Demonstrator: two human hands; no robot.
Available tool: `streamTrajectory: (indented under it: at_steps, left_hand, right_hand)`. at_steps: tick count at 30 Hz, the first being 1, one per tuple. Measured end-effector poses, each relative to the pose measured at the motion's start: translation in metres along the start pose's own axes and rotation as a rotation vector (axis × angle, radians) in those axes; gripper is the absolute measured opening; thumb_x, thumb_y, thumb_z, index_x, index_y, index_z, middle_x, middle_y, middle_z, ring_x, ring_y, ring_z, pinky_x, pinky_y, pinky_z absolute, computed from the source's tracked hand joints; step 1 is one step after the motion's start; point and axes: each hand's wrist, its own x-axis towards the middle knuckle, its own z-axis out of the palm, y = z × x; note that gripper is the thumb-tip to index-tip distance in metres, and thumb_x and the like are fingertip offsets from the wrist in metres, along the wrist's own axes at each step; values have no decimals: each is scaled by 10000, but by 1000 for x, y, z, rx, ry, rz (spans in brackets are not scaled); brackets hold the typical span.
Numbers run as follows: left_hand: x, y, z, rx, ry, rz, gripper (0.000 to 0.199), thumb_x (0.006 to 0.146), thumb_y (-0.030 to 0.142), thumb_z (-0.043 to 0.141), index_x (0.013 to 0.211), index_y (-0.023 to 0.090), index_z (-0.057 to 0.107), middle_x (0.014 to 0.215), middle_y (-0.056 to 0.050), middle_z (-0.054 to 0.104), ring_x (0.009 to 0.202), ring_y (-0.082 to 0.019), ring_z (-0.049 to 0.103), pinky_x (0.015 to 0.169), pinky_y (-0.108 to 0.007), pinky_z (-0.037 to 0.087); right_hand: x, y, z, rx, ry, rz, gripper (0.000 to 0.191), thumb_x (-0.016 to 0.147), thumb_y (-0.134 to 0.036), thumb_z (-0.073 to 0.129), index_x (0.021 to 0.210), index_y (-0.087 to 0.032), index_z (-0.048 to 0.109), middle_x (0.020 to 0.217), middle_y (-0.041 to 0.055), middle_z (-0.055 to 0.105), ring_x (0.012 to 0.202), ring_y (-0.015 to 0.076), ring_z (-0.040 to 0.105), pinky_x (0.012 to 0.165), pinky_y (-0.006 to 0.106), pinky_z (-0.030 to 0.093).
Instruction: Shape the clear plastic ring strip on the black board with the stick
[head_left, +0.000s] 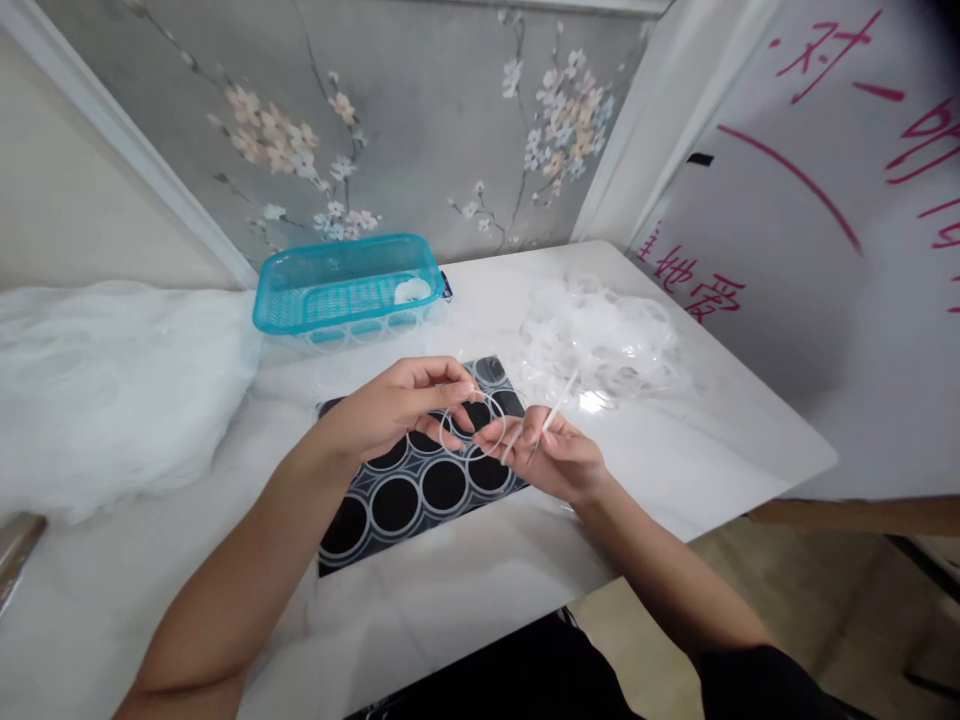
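My left hand (409,405) pinches a thin, clear-white ring (501,410) between thumb and fingers, its middle see-through. My right hand (561,458) has a slim white stick (559,402) between thumb and index finger, pointing up and away. The fingertips of the right hand also reach the ring's right side; whether they grip it I cannot tell. Beneath both hands lies a dark sheet (431,487) with rows of black circles, each edged by a pale ring. The hands hide part of its upper half.
A blue plastic basket (300,318) stands at the back with a small white piece inside. Right of it lies a heap of clear ring-cut plastic scraps (600,330). A large white, filmy pile (112,390) covers the left. The white table (720,450) ends at the right by a whiteboard (795,330).
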Motion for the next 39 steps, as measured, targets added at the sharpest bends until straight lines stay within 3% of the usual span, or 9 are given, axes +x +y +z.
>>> streamTrajectory:
  at_steps: [4,8,12,14,16,20,25,34,39]
  left_hand:
    - [5,-7,3,125,30,53,253,863,385,528,976,165,585,1017,-67,649,860,-155,645,756,-310,558]
    - [7,-25,19,510,175,62,347,879,434,522,1145,215,562,1102,-55,647,953,-191,613,829,-347,500]
    - [7,-58,49,974,54,166,437,921,415,465,1284,176,510,1299,-88,573,1122,-262,520,941,-402,411]
    - [7,-72,63,1168,37,185,504,915,429,473,1333,145,480,1396,-102,492,1139,-300,484,927,-430,392]
    - [8,-82,73,1282,65,179,553,911,460,470,1353,128,468,1436,-106,445,1137,-314,466,905,-432,381]
    - [9,-86,78,1360,82,193,601,911,507,450,1357,105,476,1443,-91,440,1133,-305,445,902,-415,355]
    - [9,-85,76,1394,85,193,601,909,526,449,1356,125,486,1438,-58,453,1118,-281,438,898,-384,339]
    - [10,-88,75,1423,87,226,636,909,547,431,1364,104,475,1420,-71,474,1085,-276,442,901,-389,323]
    - [12,-85,74,1415,65,211,671,892,588,436,1353,103,489,1384,-67,514,1080,-277,442,899,-382,313]
  right_hand:
    - [-2,-5,-6,-147,118,-71,426,695,-695,554,744,-271,555,998,35,685,880,210,651,810,403,506]
    - [-6,-29,-21,-383,399,-201,495,850,-659,262,965,-303,586,1116,51,646,643,140,569,529,302,437]
    - [-5,-31,-34,-541,487,-73,362,820,-532,529,935,-213,655,765,44,671,451,95,444,391,243,256]
    - [-3,-18,-36,-653,486,-21,312,782,-474,625,857,-175,677,654,20,645,437,94,460,408,243,292]
    - [1,-3,-36,-780,506,-36,294,786,-445,632,817,-158,684,686,25,664,470,105,513,463,250,368]
    - [6,13,-39,-941,521,-59,270,824,-404,591,825,-151,683,694,25,665,508,119,552,510,246,404]
    - [6,13,-42,-1035,523,-28,269,826,-404,585,838,-157,693,625,12,643,511,128,547,516,241,401]
    - [6,14,-43,-1081,542,-37,263,839,-404,573,841,-172,698,683,23,682,519,136,561,519,245,415]
    - [-4,26,-37,-1336,488,-164,231,890,-328,506,896,-190,691,917,59,734,688,174,647,612,261,465]
